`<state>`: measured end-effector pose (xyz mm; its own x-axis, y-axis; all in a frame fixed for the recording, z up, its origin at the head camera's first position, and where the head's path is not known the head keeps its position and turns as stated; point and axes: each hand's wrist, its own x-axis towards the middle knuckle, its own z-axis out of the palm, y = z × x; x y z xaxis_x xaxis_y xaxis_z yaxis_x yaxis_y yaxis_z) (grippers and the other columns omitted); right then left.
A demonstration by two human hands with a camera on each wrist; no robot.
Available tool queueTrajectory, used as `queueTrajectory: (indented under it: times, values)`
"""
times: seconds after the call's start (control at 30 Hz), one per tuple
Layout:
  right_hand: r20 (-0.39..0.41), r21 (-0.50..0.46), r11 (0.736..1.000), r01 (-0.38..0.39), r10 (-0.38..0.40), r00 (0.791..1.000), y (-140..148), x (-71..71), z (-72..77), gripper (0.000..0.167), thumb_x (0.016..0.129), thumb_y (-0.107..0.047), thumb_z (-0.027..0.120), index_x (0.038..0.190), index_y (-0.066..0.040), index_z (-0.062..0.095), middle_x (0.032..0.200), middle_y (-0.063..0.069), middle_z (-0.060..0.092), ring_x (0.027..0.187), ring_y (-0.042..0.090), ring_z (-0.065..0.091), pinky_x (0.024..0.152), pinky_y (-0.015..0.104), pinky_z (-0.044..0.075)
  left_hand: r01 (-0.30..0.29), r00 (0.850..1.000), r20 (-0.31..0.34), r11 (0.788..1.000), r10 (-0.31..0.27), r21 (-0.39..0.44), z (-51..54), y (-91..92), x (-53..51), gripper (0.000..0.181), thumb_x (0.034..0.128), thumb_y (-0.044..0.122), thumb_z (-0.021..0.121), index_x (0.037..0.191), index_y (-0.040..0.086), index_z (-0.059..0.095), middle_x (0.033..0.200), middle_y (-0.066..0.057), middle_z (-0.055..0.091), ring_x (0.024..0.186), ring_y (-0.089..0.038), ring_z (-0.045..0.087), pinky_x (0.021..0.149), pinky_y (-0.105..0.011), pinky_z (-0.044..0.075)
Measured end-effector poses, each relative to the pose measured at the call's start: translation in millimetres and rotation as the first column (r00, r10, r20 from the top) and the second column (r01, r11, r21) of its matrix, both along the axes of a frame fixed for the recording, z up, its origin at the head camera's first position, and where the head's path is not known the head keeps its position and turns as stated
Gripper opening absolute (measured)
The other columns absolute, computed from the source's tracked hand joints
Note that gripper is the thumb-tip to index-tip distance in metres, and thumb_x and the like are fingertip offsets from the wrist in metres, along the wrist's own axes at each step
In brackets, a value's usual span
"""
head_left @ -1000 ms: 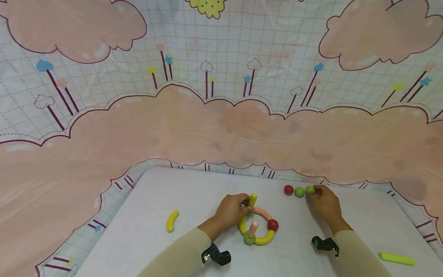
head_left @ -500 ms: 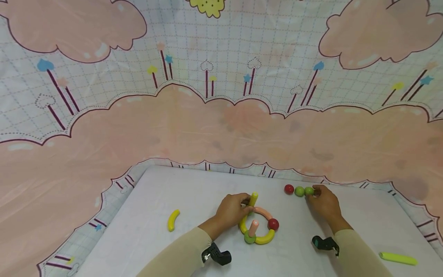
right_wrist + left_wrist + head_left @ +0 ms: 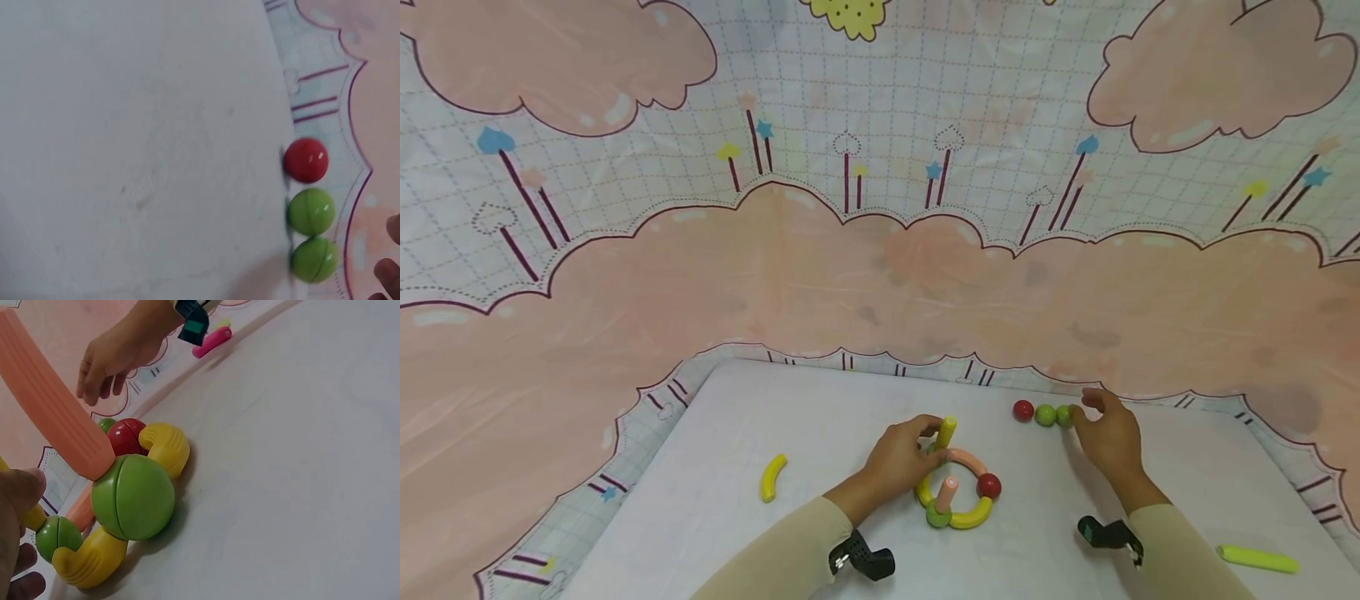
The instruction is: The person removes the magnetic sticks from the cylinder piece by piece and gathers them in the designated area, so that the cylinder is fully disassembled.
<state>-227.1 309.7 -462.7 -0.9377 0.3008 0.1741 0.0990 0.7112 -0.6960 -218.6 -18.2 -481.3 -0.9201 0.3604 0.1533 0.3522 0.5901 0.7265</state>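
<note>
My left hand (image 3: pixel 898 458) pinches the upright yellow rod (image 3: pixel 947 432) on a ring of toy pieces. Curved yellow pieces (image 3: pixel 972 514), a curved peach piece (image 3: pixel 967 460), a red ball (image 3: pixel 988 486) and green balls make up this ring. From the near green ball (image 3: pixel 133 497) a peach rod (image 3: pixel 56 394) stands up; the left thumb (image 3: pixel 24 487) shows beside the far green ball (image 3: pixel 58 539). My right hand (image 3: pixel 1108 437) is beside a row of loose balls, fingers spread and holding nothing. That row has a red ball (image 3: pixel 306 160) and two green balls (image 3: pixel 311 212).
A loose curved yellow piece (image 3: pixel 772 477) lies left of the ring. At the right lies a yellow-green rod (image 3: pixel 1257 559). The left wrist view shows a pink piece (image 3: pixel 212 342) beyond the right hand. A patterned cloth (image 3: pixel 865 292) rises behind the white table (image 3: pixel 700 450).
The right hand has let go of the end green ball, spread its fingers and lifted slightly. That ball now sits against the other green ball. The left hand has kept its place.
</note>
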Motion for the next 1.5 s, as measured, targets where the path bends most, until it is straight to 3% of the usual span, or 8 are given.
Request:
queueTrajectory:
  times: [0.17,0.4,0.7,0.83,1.07,1.2,1.37,1.5]
  values:
    - [-0.147,-0.003,1.0,-0.018,0.018,0.989,-17,9.6,15.4,0.036,0.102,-0.019,0.062,0.129,0.004,0.06,0.126,0.024,0.065,0.115,0.043,0.059,0.093,0.053,0.048,-0.003,0.999,-0.041,1.0,0.003,0.022,0.3,-6.2,5.7,0.045,0.0953,0.027,0.075,0.135,0.012,0.063,0.132,-0.004,0.064,0.116,-0.023,0.064,0.095,-0.038,0.054]
    - [-0.216,0.034,0.994,-0.107,0.112,0.97,-43,33.3,29.3,0.029,0.101,-0.018,0.065,0.126,-0.002,0.064,0.122,0.016,0.068,0.1,0.032,0.065,0.08,0.035,0.05,-0.013,0.997,-0.077,0.999,0.017,0.048,-1.7,-20.1,19.6,0.026,0.0984,0.017,0.066,0.124,0.012,0.065,0.124,-0.003,0.061,0.11,-0.018,0.061,0.091,-0.037,0.054]
    - [-0.223,0.076,0.95,-0.301,0.311,0.924,-82,70.5,41.4,0.026,0.097,-0.014,0.073,0.121,-0.011,0.066,0.119,0.002,0.067,0.094,0.019,0.064,0.075,0.03,0.055,0.171,0.978,-0.118,0.985,-0.174,-0.039,-3.8,-39.3,41.3,0.023,0.0926,0.015,0.073,0.116,0.016,0.071,0.116,0.01,0.066,0.118,-0.016,0.057,0.103,-0.04,0.047]
    - [-0.15,0.129,0.895,-0.427,0.444,0.884,-98,86.0,44.6,0.036,0.091,-0.014,0.08,0.123,-0.018,0.066,0.116,-0.007,0.067,0.091,0.012,0.061,0.077,0.031,0.056,0.232,0.961,-0.13,0.968,-0.243,-0.093,-6.3,-42.6,48.0,0.034,0.0877,0.023,0.081,0.12,0.02,0.071,0.118,0.016,0.065,0.124,-0.018,0.053,0.107,-0.044,0.043]
    - [-0.067,0.226,0.77,-0.597,0.624,0.779,-114,102.5,44.7,0.062,0.085,-0.021,0.086,0.139,-0.034,0.059,0.122,-0.012,0.06,0.09,0.009,0.06,0.073,0.029,0.056,0.267,0.946,-0.15,0.952,-0.288,-0.147,-12.1,-38.4,49.3,0.043,0.0853,0.034,0.085,0.125,0.026,0.07,0.125,0.021,0.065,0.132,-0.025,0.048,0.109,-0.055,0.034]
    - [-0.101,0.279,0.723,-0.632,0.677,0.729,-120,103.2,40.7,0.07,0.084,-0.021,0.087,0.145,-0.032,0.056,0.121,-0.013,0.06,0.087,0.001,0.053,0.07,0.025,0.053,0.269,0.944,-0.153,0.951,-0.292,-0.154,-16.2,-35.1,47.7,0.035,0.0838,0.033,0.087,0.116,0.03,0.073,0.12,0.023,0.066,0.131,-0.026,0.048,0.107,-0.055,0.031]
    - [-0.162,0.354,0.678,-0.644,0.723,0.672,-127,100.2,36.4,0.054,0.084,-0.021,0.087,0.133,-0.023,0.065,0.123,-0.009,0.065,0.083,0.0,0.052,0.066,0.019,0.048,0.267,0.945,-0.148,0.95,-0.291,-0.164,-17.1,-32.5,46.1,0.029,0.0829,0.033,0.087,0.109,0.03,0.075,0.114,0.023,0.068,0.128,-0.022,0.048,0.105,-0.053,0.03]
    - [-0.218,0.429,0.643,-0.634,0.755,0.618,-130,96.6,34.4,0.049,0.08,-0.017,0.089,0.125,-0.022,0.069,0.121,-0.01,0.067,0.098,0.006,0.064,0.066,0.015,0.046,0.268,0.943,-0.148,0.944,-0.298,-0.191,-14.9,-30.4,44.7,0.03,0.0828,0.034,0.087,0.111,0.029,0.076,0.113,0.023,0.068,0.129,-0.02,0.047,0.105,-0.053,0.029]
